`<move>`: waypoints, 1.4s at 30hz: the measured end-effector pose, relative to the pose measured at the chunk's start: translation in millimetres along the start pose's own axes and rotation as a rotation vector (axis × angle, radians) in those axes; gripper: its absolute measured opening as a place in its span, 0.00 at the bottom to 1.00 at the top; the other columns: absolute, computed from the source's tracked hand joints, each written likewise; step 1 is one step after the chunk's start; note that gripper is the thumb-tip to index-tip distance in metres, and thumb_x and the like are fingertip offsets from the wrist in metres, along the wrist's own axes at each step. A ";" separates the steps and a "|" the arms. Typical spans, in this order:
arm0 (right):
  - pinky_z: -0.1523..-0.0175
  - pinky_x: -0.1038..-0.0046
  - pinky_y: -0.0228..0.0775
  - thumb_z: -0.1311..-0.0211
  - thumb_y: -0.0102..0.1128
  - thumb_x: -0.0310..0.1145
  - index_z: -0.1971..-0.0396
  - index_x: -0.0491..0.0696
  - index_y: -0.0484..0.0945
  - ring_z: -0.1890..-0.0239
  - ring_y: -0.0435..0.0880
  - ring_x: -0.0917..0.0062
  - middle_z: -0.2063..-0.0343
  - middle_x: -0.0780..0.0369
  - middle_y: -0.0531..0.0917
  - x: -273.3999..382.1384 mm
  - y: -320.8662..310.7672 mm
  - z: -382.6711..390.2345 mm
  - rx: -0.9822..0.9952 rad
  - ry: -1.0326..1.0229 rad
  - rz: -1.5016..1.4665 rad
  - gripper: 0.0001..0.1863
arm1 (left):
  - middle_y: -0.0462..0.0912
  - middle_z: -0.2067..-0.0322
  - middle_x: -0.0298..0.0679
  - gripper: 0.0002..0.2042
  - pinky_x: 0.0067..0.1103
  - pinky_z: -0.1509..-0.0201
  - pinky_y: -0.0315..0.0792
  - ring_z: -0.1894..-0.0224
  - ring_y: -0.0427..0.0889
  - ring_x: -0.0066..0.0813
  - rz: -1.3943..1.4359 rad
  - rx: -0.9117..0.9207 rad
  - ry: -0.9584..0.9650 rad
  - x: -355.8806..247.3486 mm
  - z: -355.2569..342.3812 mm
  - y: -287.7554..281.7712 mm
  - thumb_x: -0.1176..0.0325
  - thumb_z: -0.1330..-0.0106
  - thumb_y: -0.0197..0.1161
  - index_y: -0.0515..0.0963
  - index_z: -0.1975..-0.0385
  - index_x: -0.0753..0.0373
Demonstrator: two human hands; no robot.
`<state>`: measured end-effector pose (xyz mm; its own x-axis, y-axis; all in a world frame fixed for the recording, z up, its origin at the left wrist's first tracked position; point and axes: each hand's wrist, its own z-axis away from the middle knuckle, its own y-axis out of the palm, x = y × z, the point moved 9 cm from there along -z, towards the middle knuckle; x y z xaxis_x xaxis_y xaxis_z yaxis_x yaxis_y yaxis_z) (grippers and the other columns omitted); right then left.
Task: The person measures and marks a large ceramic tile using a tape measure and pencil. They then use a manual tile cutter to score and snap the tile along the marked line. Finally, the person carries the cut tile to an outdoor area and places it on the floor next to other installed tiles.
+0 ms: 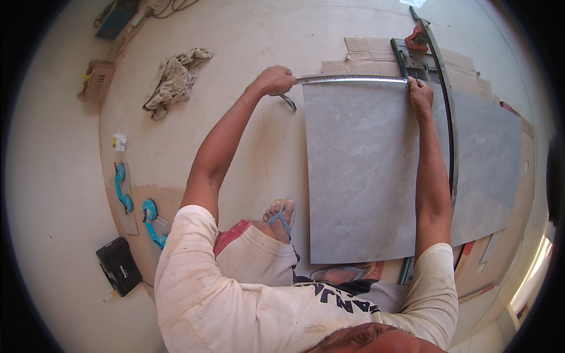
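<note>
A large grey marbled tile (360, 176) lies beside my right leg, under a dark tile cutter rail (448, 135) with a red and green carriage (416, 41). A metal measuring tape (353, 79) stretches along the tile's far edge. My left hand (276, 81) is closed on its left end, just past the tile's corner; the case is mostly hidden by my fingers, and a dark strap (288, 101) dangles below. My right hand (420, 94) is closed on the tape's other end, next to the rail.
Cardboard (368, 50) lies beyond the tile. A crumpled cloth (173, 82), two cyan suction lifters (122, 188), a black case (119, 265) and a small box (100, 79) lie to the left. A blue object (115, 20) with cables is at the far left.
</note>
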<state>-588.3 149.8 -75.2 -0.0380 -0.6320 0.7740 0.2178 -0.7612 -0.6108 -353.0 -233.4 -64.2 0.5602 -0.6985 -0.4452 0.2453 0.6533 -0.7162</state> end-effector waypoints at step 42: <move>0.48 0.64 0.74 0.40 0.57 0.44 0.57 0.51 0.85 0.55 0.85 0.61 0.61 0.54 0.86 -5.3 -23.3 -9.4 -0.310 -0.073 0.210 0.17 | 0.82 0.77 0.35 0.11 0.23 0.66 0.72 0.72 0.78 0.22 0.138 0.097 0.109 -15.0 -16.3 0.5 0.62 0.41 0.61 0.84 0.69 0.64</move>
<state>-602.4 169.5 -66.6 0.0476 -0.7756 0.6294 -0.0922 -0.6309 -0.7704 -374.2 -227.4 -66.6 0.5061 -0.6245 -0.5949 0.2504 0.7664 -0.5915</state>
